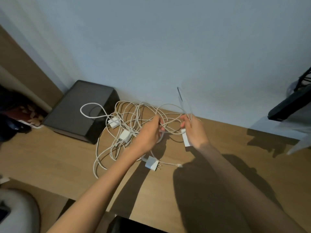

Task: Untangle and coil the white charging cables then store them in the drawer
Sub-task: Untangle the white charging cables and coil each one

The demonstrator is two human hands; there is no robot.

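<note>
Wooden desk (50,157) against a pale wall, both hands in the tangle.
Left hand (149,132) has its fingers curled, pinching strands at the middle of the white cables (134,111). Right hand (195,132) is clenched around a white adapter (186,138) and a thin strand that rises, blurred, toward the wall. The tangle sprawls left to right in loose loops, one draped over a black box (72,113); a loose plug (151,163) lies nearest, prongs pointing right.

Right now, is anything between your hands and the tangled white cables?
Nothing visible: the left hand and right hand both grip strands of the white cables on the table. No drawer is in view.
</note>
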